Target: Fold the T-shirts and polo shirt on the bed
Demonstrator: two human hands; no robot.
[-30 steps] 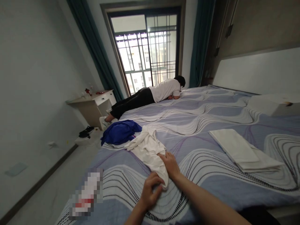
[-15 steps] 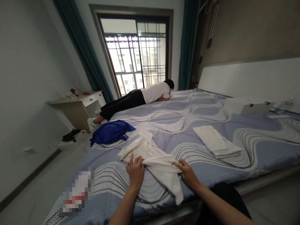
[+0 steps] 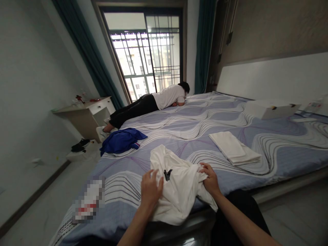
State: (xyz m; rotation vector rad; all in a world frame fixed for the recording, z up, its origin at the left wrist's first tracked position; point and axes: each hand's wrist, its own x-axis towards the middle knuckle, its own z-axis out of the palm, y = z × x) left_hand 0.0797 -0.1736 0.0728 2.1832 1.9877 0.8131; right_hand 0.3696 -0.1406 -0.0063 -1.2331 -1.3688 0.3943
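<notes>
Head view: low in the middle of the frame, the white garment [image 3: 179,186] lies crumpled on the near edge of the bed [image 3: 194,126], its lower part hanging over the edge. A small dark mark [image 3: 167,174] shows on it; what it is cannot be made out. The left hand [image 3: 150,188] rests on the garment's left side, back to the camera, fingers close together. Their tips sink into the folds, so whether they grip cannot be told. The right hand [image 3: 210,179] has bent fingers pinching a bunch of cloth at the garment's right side. Both forearms are cut off by the bottom edge.

Left of centre lies a blue garment [image 3: 123,140], and right of centre a folded white cloth [image 3: 234,148]. Another person [image 3: 153,102] lies face down across the far side of the bed. A blurred patch [image 3: 88,201] hides something at lower left.
</notes>
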